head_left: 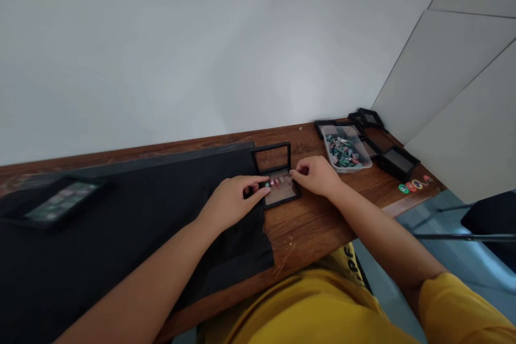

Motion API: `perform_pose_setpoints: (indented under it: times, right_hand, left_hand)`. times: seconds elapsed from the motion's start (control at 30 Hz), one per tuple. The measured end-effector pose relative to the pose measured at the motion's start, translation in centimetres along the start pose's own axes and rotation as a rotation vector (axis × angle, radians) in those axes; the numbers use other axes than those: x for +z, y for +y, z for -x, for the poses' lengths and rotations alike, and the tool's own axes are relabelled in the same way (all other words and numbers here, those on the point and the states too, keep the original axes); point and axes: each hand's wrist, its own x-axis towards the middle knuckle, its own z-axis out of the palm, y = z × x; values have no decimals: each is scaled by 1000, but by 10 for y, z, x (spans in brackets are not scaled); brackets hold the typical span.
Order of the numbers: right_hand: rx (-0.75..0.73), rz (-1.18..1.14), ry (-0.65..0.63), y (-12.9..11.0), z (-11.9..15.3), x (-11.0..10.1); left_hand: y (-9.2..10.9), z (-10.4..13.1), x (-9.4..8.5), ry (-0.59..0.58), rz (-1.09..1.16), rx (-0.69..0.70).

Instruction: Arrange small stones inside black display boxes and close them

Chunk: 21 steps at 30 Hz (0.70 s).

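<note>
A small black-framed case (278,204) stands open on the table, its clear-windowed lid (272,159) tilted up at the back. Several small reddish and pale stones (277,183) lie in a row across its inside. My left hand (231,199) reaches in over the case's left side, thumb and forefinger closed around a small greenish stone (267,184). At the right end of the row is my right hand (316,174), its thumb and forefinger pinched together. What those right fingertips hold, if anything, is too small to make out.
A clear plastic tub (352,169) of green and pink stones stands to the right, among several black cases (397,163). Round stickers (411,186) lie near the table's right end. A blurred filled case (56,201) rests on the black mat (161,215) at left. A wall rises behind.
</note>
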Motion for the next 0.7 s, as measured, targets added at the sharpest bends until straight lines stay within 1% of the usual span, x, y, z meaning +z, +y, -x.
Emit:
perform_pose_setpoints:
  times: [0.13, 0.2, 0.3, 0.43, 0.53, 0.7]
  right_hand:
    - [33, 124, 47, -5, 3, 5]
    - [48, 193, 52, -7, 5, 6]
    - [52, 281, 6, -11, 8, 5]
    - [40, 354, -100, -18, 13, 1]
    - [36, 349, -141, -20, 14, 0]
    - [-39, 212, -123, -15, 13, -3]
  left_hand:
    - [-1, 0, 0, -1, -8, 3]
    - [-2, 1, 0, 5, -11, 5]
    - [-3, 1, 1, 9, -8, 9]
    - [-3, 1, 1, 13, 3, 12]
    - [-4, 0, 2, 23, 1, 16]
    - [-4, -1, 3, 25, -9, 16]
